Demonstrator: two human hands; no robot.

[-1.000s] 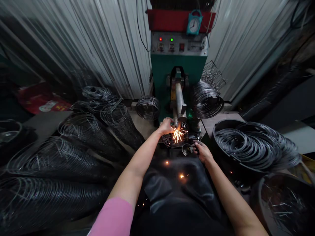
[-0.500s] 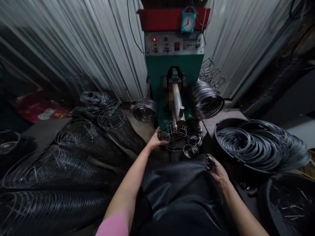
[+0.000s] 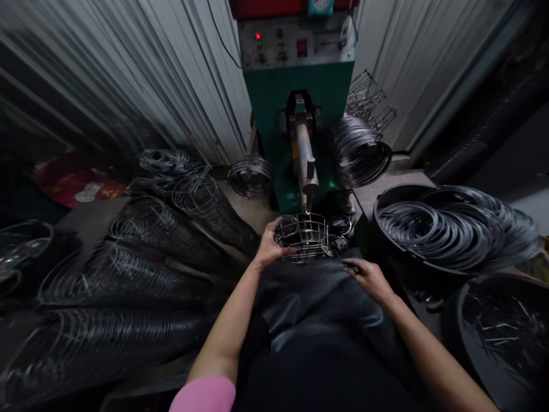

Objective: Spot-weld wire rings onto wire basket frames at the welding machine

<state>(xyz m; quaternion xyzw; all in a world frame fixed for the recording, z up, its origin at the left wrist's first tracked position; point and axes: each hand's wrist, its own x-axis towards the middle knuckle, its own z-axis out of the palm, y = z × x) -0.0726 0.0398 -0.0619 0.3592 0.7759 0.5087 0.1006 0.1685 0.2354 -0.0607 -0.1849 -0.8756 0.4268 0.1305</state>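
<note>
A round wire basket (image 3: 318, 252) sits under the electrode arm (image 3: 305, 150) of a green welding machine (image 3: 295, 86). My left hand (image 3: 269, 247) is closed on the basket's left side, the thumb along its near side. To the right, above the black apron (image 3: 300, 309) on my lap, my right hand (image 3: 366, 276) has its fingers pinched together. Something small and dark is at its fingertips, too dim to name. Small wire rings (image 3: 341, 224) lie just right of the basket.
Long stacks of wire rings (image 3: 128, 332) lie on the left. A coil of rings (image 3: 358, 151) hangs at the machine's right, a smaller one (image 3: 251, 176) at its left. On the right stand a tub rim (image 3: 412, 252) with many rings and a tub (image 3: 461, 337) of wire pieces.
My left hand has closed on the basket, which looks slightly shifted. My right hand has moved left toward the basket. The whole view has shifted, with the machine higher in the picture.
</note>
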